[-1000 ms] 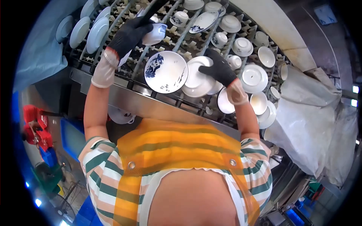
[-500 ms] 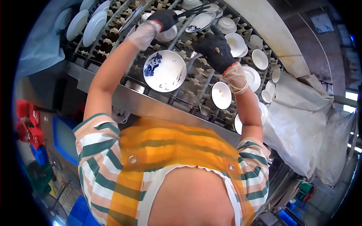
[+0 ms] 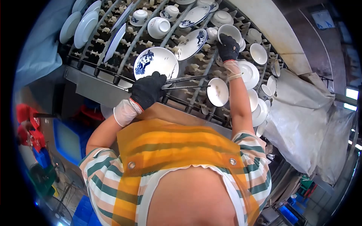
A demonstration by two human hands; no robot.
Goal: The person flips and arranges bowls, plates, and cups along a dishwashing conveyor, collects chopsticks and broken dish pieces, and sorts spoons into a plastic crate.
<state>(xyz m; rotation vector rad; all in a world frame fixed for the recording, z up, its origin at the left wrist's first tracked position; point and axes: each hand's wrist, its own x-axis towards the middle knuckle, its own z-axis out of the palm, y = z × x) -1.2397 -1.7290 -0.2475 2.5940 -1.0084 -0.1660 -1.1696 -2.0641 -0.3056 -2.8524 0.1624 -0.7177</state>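
My left hand [image 3: 148, 91], in a black glove over a clear plastic one, is closed around dark chopsticks [image 3: 187, 79] whose tips point right. Just behind it, a plate with a blue pattern [image 3: 160, 62] leans on the rack, partly covered by the hand. My right hand [image 3: 228, 49], gloved the same way, grips the rim of a white bowl [image 3: 234, 32], fingers inside it. Left of that bowl stands a blue-patterned oval plate [image 3: 193, 44]. A white bowl with brown residue [image 3: 218, 93] sits below, close to the chopstick tips.
The pegged conveyor rack [image 3: 126, 56] holds white plates [image 3: 86, 29] at the left, small bowls [image 3: 158, 27] in the middle and stacked plates [image 3: 249, 74] at the right. A metal edge [image 3: 98, 88] runs along its front. Plastic sheeting [image 3: 298, 124] hangs at the right.
My left hand has come down toward me with the chopsticks, past the blue-patterned plate. My right hand has moved up onto a white bowl, and an oval plate now stands in the middle.
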